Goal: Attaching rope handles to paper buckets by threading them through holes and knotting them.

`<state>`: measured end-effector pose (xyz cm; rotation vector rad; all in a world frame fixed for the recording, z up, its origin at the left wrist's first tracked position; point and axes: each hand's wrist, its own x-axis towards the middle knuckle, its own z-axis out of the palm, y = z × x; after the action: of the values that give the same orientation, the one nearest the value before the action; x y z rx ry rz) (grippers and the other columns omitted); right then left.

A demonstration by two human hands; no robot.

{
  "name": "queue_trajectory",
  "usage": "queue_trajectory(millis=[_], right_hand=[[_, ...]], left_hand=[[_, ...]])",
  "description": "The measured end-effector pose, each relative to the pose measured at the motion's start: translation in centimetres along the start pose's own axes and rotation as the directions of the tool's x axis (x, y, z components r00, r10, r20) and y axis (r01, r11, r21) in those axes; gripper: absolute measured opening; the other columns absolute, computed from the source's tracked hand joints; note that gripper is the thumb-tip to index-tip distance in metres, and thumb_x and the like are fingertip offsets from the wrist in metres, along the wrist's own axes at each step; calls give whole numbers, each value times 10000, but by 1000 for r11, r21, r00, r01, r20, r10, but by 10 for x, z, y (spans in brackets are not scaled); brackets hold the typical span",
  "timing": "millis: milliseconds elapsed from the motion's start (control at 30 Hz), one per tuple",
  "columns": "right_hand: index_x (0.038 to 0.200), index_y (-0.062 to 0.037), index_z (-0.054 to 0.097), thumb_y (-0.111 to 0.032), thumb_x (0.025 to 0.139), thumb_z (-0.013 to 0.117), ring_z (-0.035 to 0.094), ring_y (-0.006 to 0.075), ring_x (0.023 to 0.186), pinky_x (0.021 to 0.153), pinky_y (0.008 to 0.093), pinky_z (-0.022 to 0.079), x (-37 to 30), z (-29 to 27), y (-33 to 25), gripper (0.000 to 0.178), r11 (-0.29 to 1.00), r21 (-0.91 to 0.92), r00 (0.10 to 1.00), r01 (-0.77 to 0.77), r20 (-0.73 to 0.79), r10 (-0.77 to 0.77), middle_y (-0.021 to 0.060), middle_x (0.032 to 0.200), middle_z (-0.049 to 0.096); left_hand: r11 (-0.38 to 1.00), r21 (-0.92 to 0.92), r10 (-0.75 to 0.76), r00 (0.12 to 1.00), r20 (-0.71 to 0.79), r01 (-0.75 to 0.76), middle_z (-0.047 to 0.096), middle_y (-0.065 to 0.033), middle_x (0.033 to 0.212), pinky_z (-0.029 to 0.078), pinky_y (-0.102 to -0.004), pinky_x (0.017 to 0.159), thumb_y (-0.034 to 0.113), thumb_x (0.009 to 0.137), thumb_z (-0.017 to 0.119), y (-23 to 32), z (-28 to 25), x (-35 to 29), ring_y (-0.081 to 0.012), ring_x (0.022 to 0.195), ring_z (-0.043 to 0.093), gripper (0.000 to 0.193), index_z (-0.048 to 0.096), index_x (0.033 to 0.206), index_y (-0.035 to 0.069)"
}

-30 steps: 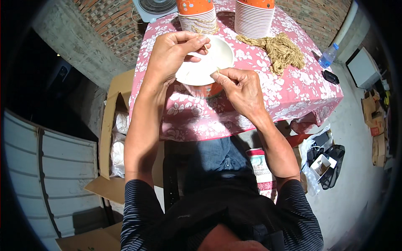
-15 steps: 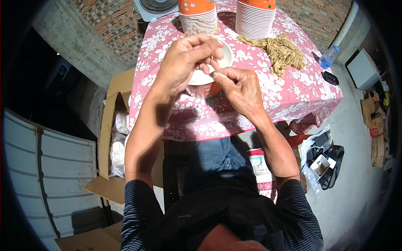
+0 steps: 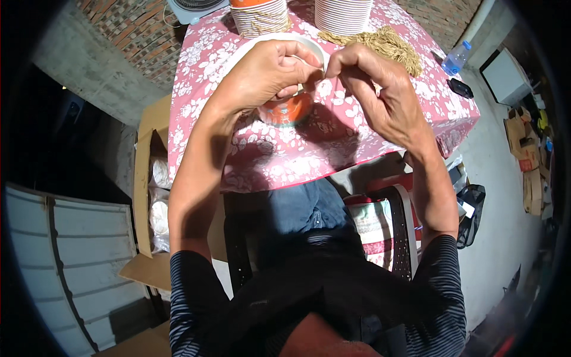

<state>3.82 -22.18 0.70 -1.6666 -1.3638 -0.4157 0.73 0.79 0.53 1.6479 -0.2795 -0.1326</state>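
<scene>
Your left hand (image 3: pixel 262 71) and your right hand (image 3: pixel 372 89) are now raised close together, the fingertips of both pinched at almost the same spot above the rim of the orange paper cup with the white inside (image 3: pixel 285 107). What they pinch is very small; it looks like a thin piece of tan string, but I cannot tell this surely. A moment ago both hands were lower, working at the mouth of the cup, and the white inside was widely visible; now your left hand covers most of it and your right hand has lifted higher and turned its back to the camera. To me this means the fine work with the string has moved up to the rim. The cup stands on the pink flowered tablecloth (image 3: pixel 333 143), just under your left hand. Behind it are two stacks of orange-and-white cups (image 3: pixel 259 15), and a loose bundle of tan strings (image 3: pixel 380 44) lies near your right hand. A clear plastic bottle (image 3: pixel 457 58) stands further right.
</scene>
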Motion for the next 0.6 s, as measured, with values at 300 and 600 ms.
queue_trajectory(millis=[300,600], right_hand=[[862,31,643,188,805,473,605,197,760,691,334,486,9,-15,33,239,993,12,992,115,49,-116,90,805,589],[894,21,685,101,911,412,592,122,720,674,283,478,4,-35,19,285,969,195,971,-153,213,111,59,810,658]], left_hand=[[997,58,-61,985,162,52,731,-103,795,370,-204,477,79,967,743,3,0,7,-38,560,515,269,575,1144,-35],[992,129,7,999,50,-13,708,-64,773,309,-178,464,109,974,752,0,-6,9,-13,550,490,206,595,1082,32]])
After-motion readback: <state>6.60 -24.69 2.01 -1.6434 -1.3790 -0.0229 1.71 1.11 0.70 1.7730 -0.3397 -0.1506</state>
